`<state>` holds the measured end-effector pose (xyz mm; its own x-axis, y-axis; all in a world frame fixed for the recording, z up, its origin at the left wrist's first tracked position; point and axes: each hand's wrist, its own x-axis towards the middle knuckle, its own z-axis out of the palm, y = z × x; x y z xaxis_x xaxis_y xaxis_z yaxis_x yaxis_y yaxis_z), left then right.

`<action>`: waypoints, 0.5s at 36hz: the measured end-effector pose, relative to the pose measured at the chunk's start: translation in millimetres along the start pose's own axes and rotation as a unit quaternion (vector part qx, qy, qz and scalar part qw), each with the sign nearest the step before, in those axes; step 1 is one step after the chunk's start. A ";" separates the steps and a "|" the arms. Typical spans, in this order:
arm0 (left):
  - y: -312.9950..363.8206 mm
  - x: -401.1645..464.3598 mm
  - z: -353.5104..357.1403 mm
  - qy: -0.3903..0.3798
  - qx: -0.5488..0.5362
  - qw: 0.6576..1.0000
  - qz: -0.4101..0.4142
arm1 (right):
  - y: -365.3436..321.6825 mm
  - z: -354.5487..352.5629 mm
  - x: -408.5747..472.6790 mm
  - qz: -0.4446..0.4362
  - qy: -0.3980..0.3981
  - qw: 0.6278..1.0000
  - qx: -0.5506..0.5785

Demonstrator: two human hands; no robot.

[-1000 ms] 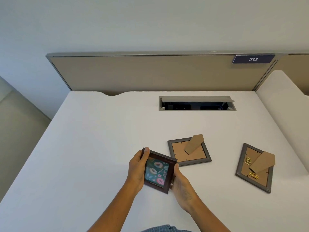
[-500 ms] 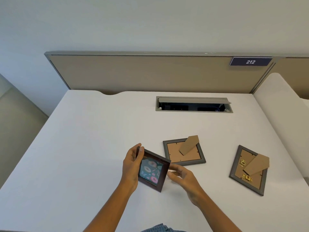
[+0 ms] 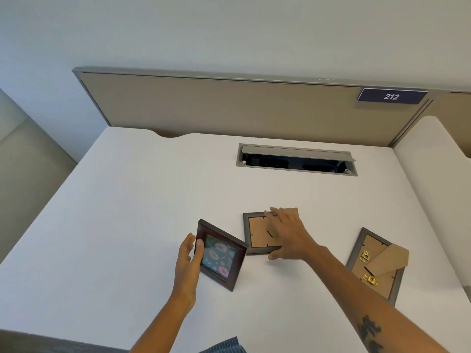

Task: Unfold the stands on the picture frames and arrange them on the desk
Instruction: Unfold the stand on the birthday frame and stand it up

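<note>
A dark brown frame [image 3: 221, 253] with a doughnut picture stands tilted on the white desk [image 3: 122, 225], picture side toward me. My left hand [image 3: 190, 261] rests against its left edge, thumb on the frame's front. A grey frame [image 3: 257, 233] lies face down just right of it, cardboard stand raised. My right hand [image 3: 288, 233] is spread flat over that grey frame, fingers apart, covering its right half. Farther right, a second grey frame [image 3: 376, 266] lies face down with its stand lifted and brass clips showing.
An open cable tray [image 3: 297, 160] is sunk into the desk at the back. A tan partition [image 3: 229, 105] with a "212" label [image 3: 391, 96] runs behind. A white divider [image 3: 438, 159] borders the right side. The desk's left edge drops to the floor.
My right hand left the brown frame and moved right onto the middle grey frame. The brown frame now stands on the desk, steadied only by my left hand.
</note>
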<state>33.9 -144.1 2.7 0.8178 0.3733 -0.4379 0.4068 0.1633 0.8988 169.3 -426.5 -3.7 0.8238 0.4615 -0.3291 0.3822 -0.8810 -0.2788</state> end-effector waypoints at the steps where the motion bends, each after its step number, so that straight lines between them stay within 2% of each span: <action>1: -2.0 -1.6 -0.3 0.003 0.002 1.000 -0.002 | 2.5 -1.7 4.3 -0.002 -0.012 1.000 -0.012; 7: -7.6 -13.2 -0.6 0.024 0.022 0.999 -0.007 | 11.4 -9.9 21.6 -0.031 -0.064 0.992 -0.107; 18: -12.2 -25.2 -4.4 0.070 0.013 0.997 -0.020 | 34.1 -4.6 31.1 -0.079 -0.096 0.988 -0.093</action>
<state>6.5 -151.5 2.9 0.7368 0.4916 -0.4642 0.4489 0.1577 0.8795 209.9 -442.6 -19.3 0.6594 0.5909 -0.4647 0.5850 -0.7916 -0.1764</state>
